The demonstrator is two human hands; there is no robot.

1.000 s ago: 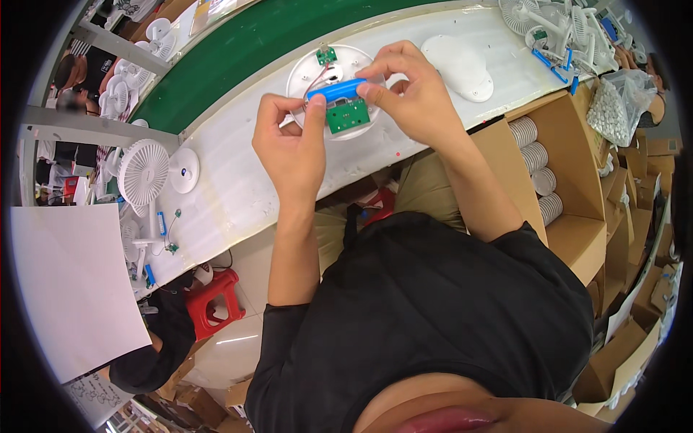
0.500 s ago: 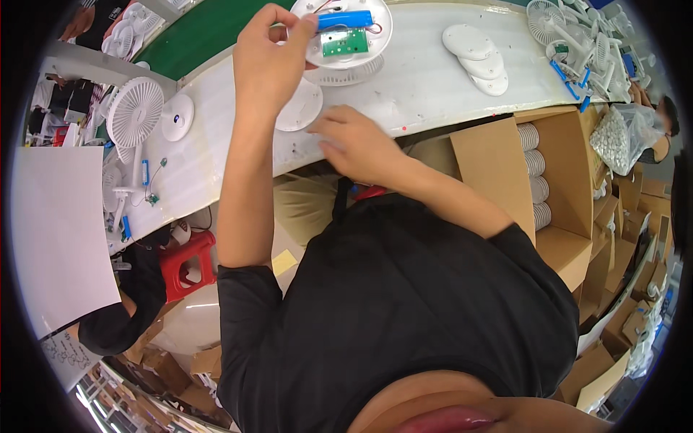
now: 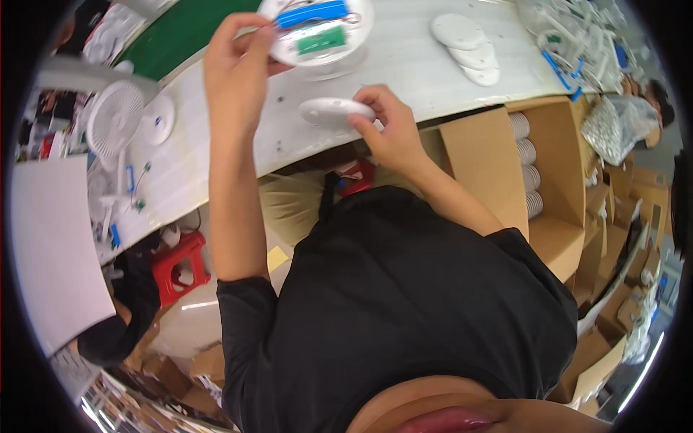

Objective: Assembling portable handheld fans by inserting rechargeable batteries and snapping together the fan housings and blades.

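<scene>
I'm seeing the round white base [image 3: 317, 32], carrying a blue battery [image 3: 312, 13] and a green circuit board [image 3: 321, 40], sitting at twelve o'clock on the white table [image 3: 404, 68]; my left hand [image 3: 234, 61] is gripping its rim; my right hand [image 3: 390, 126] is pinching a white oval cover [image 3: 333, 110] just below it; stacked white discs [image 3: 465, 42] are lying toward one o'clock.

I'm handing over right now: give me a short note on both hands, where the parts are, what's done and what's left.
Left hand: grips the rim of the round white base, open side up, blue battery and green circuit board showing.
Right hand: holds a white oval cover on the white worktable.
Spare covers are stacked further right.
Done: battery and board sit in the base.
Left: the cover is not yet on the base.
</scene>
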